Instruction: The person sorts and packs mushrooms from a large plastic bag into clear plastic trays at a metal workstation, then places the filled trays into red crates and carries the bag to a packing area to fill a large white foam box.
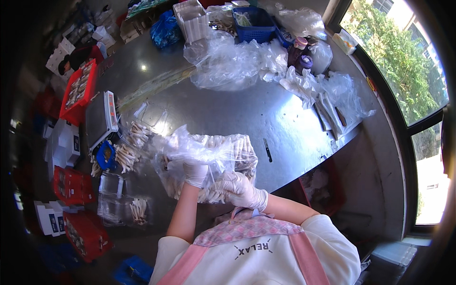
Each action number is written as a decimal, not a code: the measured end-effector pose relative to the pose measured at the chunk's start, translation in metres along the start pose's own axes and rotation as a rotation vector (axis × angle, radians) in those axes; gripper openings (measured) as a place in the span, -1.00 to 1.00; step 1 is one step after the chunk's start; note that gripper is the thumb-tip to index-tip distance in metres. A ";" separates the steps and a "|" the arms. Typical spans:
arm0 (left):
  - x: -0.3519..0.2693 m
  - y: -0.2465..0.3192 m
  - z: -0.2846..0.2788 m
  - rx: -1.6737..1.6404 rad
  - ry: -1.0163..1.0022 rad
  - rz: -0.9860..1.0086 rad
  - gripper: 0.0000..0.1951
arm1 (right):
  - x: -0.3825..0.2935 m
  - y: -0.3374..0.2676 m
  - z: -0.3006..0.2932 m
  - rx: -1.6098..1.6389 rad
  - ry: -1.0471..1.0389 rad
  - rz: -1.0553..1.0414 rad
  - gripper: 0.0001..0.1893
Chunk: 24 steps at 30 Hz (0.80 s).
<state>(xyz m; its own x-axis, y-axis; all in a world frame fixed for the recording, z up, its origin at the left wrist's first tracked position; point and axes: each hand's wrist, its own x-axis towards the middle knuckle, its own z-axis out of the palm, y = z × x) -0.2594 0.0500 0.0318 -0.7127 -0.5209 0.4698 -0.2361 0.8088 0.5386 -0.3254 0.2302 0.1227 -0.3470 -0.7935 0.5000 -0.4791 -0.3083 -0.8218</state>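
Before me on the metal table lies a clear plastic bag [245, 148] packed with long pale mushrooms. My left hand [195, 174], in a white glove, is under the gathered, crumpled film at the bag's upper left; its fingers are hidden by the plastic. My right hand [237, 188], also gloved, has its fingers curled at the near side of the bag, pinching the film. Loose mushrooms [126, 156] lie left of the bag beside a small blue container [105, 155]. A small knife [267, 150] with a black handle rests to the right of the bag.
A scale [111, 114] stands at the left, with clear plastic trays [110, 185] nearer me. A red crate [77, 92] of mushrooms is beyond. Crumpled plastic bags [231, 64], a blue basket [253, 30] and purple-lidded bottles [305, 62] line the far side. A person bends at far left.
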 end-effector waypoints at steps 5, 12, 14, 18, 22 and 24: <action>-0.018 0.025 -0.029 -0.631 -0.181 -0.319 -0.81 | 0.010 0.001 -0.018 -0.012 -0.085 -0.045 -0.85; 0.034 0.030 -0.064 -0.645 -0.180 -0.318 -0.71 | -0.023 0.030 0.008 0.015 -0.129 0.105 -0.89; 0.051 0.030 -0.042 -0.527 -0.141 -0.262 -0.73 | -0.017 0.027 0.015 -0.082 -0.246 -0.050 -0.88; 0.086 0.049 -0.019 -0.067 -0.275 -0.080 -0.77 | 0.009 -0.006 0.028 0.031 -0.264 -0.370 -0.88; 0.102 -0.027 -0.026 -0.439 -0.119 -0.485 -0.78 | 0.009 -0.019 -0.020 0.206 -0.194 -0.273 -0.93; 0.093 -0.052 -0.024 -0.519 -0.035 -0.486 -0.82 | -0.016 -0.014 -0.061 0.223 -0.210 -0.055 -0.91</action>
<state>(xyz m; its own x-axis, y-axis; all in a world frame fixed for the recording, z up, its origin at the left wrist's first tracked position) -0.2979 -0.0468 0.0646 -0.6290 -0.7739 0.0738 -0.1940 0.2481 0.9491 -0.3624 0.2788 0.1431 -0.1404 -0.8564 0.4969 -0.2959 -0.4426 -0.8465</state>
